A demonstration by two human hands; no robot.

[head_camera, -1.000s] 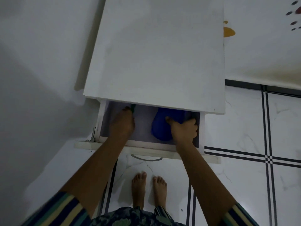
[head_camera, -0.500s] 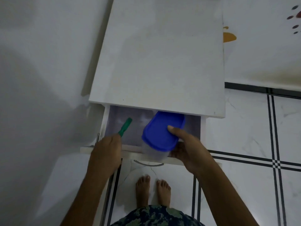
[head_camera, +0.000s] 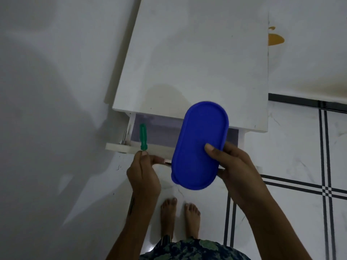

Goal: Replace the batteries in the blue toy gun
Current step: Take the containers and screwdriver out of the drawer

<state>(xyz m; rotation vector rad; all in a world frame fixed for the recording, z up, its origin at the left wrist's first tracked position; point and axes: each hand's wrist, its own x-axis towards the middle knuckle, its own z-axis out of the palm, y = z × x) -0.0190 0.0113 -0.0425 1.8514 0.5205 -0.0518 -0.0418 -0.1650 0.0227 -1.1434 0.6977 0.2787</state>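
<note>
Up and out comes the blue-lidded container (head_camera: 200,145): half a second ago it was tipping over the rim of the drawer (head_camera: 120,147), now it hangs clear above the drawer front. The right grip (head_camera: 234,162) has it, thumb flat on the lid, fingers curled underneath at the 4 o'clock end. The left grip (head_camera: 144,173) has drawn back too, pinching the green-handled screwdriver (head_camera: 143,136) at the base of its handle, which points to 12 o'clock, at 9 o'clock from the container. So the tool is in hand, and my guess is the spare batteries ride in that box, though its contents are hidden. The blue toy gun is nowhere in view. The white worktop (head_camera: 197,53) at 12 o'clock looks the likely landing spot. The drawer front juts out at the person, bare feet (head_camera: 169,212) at 6 o'clock on the tiled floor (head_camera: 291,147). With both grips full, shutting it looks awkward.
</note>
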